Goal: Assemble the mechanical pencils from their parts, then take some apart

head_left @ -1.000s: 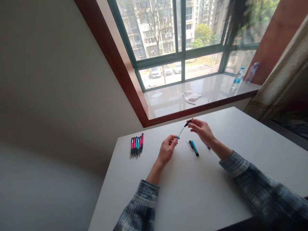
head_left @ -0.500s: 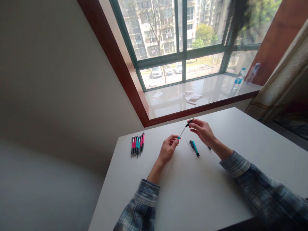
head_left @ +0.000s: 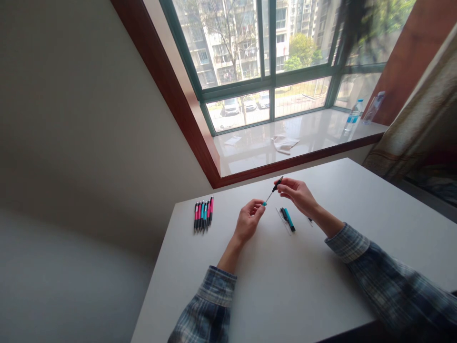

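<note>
My left hand (head_left: 249,219) is closed on a teal pen barrel (head_left: 264,204), most of it hidden in the fingers. A thin refill (head_left: 269,196) sticks out of the barrel, up and to the right. On its upper part sits a black pen grip (head_left: 276,185) with a pointed tip, pinched by my right hand (head_left: 294,191). The grip and the barrel are apart, with bare refill between them. Below my right hand lie a teal and black pen part (head_left: 290,220), a black piece (head_left: 283,214) and a pale thin refill (head_left: 283,220).
Several pink, teal and black pens (head_left: 203,214) lie in a row at the left of the white table (head_left: 303,286). A small dark-ended part (head_left: 310,220) lies by my right wrist. On the windowsill are a cloth (head_left: 283,144) and a water bottle (head_left: 353,116).
My right hand has moved slightly left and down, bringing the black grip closer along the refill to the teal barrel. Less bare refill shows. My left hand stays almost still.
</note>
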A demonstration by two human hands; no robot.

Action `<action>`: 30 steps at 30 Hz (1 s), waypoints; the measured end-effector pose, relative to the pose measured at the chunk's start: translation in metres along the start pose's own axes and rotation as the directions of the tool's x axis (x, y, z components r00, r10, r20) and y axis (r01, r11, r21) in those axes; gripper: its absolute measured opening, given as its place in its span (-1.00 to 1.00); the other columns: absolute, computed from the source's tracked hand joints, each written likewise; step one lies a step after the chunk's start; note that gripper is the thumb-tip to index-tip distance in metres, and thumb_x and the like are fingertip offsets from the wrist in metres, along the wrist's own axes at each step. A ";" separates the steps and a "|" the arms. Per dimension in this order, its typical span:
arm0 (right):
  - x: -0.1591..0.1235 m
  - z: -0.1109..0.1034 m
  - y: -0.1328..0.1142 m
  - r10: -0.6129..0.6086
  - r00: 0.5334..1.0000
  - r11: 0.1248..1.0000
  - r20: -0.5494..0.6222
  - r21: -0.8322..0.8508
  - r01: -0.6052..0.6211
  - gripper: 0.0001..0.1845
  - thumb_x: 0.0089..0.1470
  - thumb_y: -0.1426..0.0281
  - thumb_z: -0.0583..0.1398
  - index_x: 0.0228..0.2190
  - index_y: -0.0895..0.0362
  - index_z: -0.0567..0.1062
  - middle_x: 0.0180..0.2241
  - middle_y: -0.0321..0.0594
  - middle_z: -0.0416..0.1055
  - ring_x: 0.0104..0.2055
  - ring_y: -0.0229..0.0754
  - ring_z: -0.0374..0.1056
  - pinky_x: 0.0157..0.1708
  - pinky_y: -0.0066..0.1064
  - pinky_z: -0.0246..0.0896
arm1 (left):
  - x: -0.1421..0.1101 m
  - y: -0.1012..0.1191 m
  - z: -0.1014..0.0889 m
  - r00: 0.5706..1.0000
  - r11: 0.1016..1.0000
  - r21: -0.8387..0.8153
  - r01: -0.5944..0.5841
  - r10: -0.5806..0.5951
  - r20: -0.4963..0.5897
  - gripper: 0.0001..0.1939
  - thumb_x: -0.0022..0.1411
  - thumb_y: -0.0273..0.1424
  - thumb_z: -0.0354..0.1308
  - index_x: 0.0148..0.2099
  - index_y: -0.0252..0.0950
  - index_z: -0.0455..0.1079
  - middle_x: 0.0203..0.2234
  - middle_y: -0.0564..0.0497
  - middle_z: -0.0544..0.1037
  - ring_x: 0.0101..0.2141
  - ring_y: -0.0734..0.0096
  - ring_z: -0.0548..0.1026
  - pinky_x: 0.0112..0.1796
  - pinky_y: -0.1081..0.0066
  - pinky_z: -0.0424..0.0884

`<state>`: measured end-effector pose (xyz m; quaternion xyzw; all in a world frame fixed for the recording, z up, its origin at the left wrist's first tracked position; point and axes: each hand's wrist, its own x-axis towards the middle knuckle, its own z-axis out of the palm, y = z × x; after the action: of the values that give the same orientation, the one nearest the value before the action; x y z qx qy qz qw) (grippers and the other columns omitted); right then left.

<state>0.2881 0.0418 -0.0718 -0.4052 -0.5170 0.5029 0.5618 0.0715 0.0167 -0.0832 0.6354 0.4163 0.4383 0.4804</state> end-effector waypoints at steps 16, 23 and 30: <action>-0.008 0.010 -0.010 -0.001 0.963 0.982 0.271 -0.182 0.053 -0.66 0.12 0.13 0.31 -0.22 0.13 0.64 -0.27 -0.16 0.59 -0.28 -0.16 0.43 -0.31 -0.36 0.31 | 0.001 0.006 0.000 0.998 0.998 0.031 -0.052 0.053 -0.024 -0.72 0.23 -0.18 0.31 -0.12 -0.25 0.54 -0.37 0.02 0.52 -0.36 0.41 0.39 -0.26 0.40 0.34; -0.009 0.009 -0.009 -0.023 0.956 0.972 0.292 -0.218 0.090 -0.67 0.14 0.12 0.31 -0.24 0.13 0.63 -0.32 -0.19 0.57 -0.30 -0.16 0.41 -0.32 -0.36 0.28 | 0.001 0.007 0.001 0.997 0.997 0.056 -0.059 0.061 -0.039 -0.74 0.21 -0.19 0.33 -0.15 -0.25 0.55 -0.36 0.00 0.54 -0.35 0.39 0.42 -0.23 0.37 0.36; -0.007 0.007 -0.007 -0.046 0.963 0.924 0.265 -0.354 0.142 -0.57 0.13 0.00 0.30 -0.38 0.14 0.56 -0.50 -0.26 0.45 -0.45 -0.21 0.32 -0.46 -0.40 0.19 | 0.002 0.009 0.002 0.996 0.993 0.106 -0.057 0.064 -0.061 -0.77 0.20 -0.23 0.33 -0.18 -0.25 0.53 -0.37 0.04 0.52 -0.35 0.43 0.42 -0.25 0.42 0.37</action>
<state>0.2821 0.0331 -0.0649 -0.4110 -0.6885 0.4160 0.4289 0.0752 0.0161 -0.0749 0.6574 0.4342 0.4508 0.4196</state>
